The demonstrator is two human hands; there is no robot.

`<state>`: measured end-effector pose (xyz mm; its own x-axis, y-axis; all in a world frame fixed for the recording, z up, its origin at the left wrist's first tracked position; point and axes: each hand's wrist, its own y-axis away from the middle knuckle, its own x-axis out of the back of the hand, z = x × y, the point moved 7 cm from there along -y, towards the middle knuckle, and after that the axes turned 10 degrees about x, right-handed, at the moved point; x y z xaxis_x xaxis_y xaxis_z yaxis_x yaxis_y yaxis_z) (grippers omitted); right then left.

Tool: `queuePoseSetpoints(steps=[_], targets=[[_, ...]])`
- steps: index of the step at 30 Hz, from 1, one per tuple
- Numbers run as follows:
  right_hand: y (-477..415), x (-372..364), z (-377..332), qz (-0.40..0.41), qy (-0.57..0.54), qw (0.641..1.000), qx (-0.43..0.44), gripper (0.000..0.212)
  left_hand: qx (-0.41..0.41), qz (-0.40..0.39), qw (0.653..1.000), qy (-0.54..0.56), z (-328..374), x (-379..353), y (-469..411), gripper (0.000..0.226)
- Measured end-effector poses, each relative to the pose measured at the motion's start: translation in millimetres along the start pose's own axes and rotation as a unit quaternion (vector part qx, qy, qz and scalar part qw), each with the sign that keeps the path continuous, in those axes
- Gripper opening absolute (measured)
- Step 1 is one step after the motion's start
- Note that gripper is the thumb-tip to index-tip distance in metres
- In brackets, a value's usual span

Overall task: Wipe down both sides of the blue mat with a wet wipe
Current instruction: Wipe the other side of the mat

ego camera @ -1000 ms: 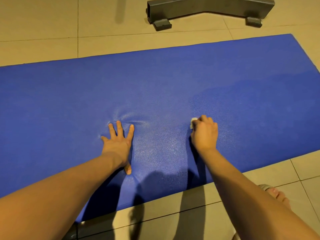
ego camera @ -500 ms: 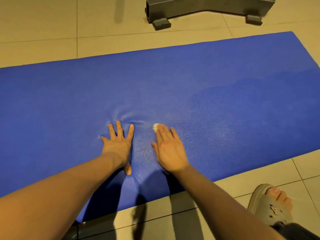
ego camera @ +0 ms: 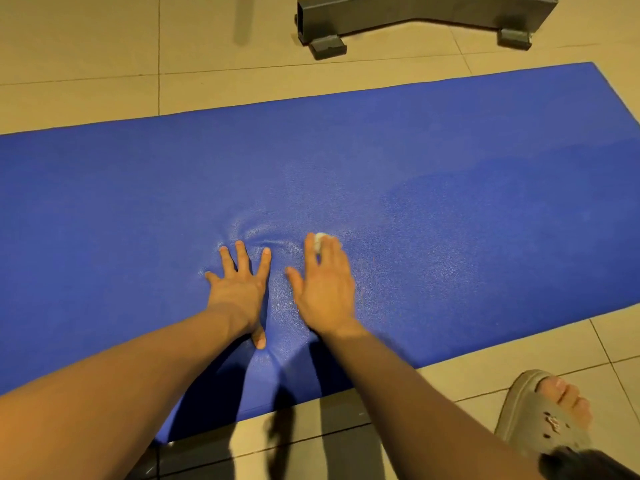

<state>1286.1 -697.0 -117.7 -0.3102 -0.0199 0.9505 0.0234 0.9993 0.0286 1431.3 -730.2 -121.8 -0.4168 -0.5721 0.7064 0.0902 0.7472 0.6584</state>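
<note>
The blue mat (ego camera: 450, 188) lies flat across a tiled floor. My left hand (ego camera: 240, 284) presses on it with fingers spread, and the mat wrinkles around the fingertips. Just to its right, my right hand (ego camera: 323, 284) lies flat on the mat with straight fingers. A small white wet wipe (ego camera: 319, 241) shows under its fingertips, mostly hidden by the fingers. The mat's right part looks darker and damp.
A grey metal frame base (ego camera: 415, 15) stands on the tiles beyond the mat's far edge. My foot in a grey sandal (ego camera: 543, 410) rests on the floor at the bottom right, near the mat's front edge.
My right hand slid left across the mat with the wipe, from a curled grip to flat fingers beside my left hand. My left hand stayed in place.
</note>
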Motion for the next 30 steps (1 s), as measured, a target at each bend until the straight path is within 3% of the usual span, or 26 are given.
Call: queuePoseSetpoints(steps=[3,6,12,16,21,24,26,30], targets=[[1,-12,-13,-0.041,0.023,0.998,0.038,0.077,0.000,0.005,1.000,-0.005,0,0,0,0.174],[-1,-3,18,-0.062,0.080,0.993,0.057,0.079,-0.003,0.001,1.000,0.002,0,0,0,0.175],[-8,29,129,-0.063,0.142,0.984,-0.089,0.087,-0.004,0.000,1.000,0.002,-1,1,1,0.174],[-19,27,112,-0.060,0.078,0.983,-0.151,0.094,-0.002,0.004,1.000,0.000,0,0,0,0.174],[-28,-13,8,-0.072,0.051,0.996,0.004,0.090,0.002,-0.001,1.000,-0.002,0,-1,-1,0.174],[-27,-21,-4,-0.111,0.086,0.987,0.077,0.088,0.002,-0.001,1.000,-0.002,0,0,0,0.174],[-27,-13,21,-0.114,0.113,0.985,0.070,0.089,0.001,-0.002,1.000,0.000,0,0,-1,0.174],[-32,17,110,-0.095,0.145,0.984,-0.036,0.093,-0.002,0.000,1.000,-0.001,0,-1,-1,0.175]])
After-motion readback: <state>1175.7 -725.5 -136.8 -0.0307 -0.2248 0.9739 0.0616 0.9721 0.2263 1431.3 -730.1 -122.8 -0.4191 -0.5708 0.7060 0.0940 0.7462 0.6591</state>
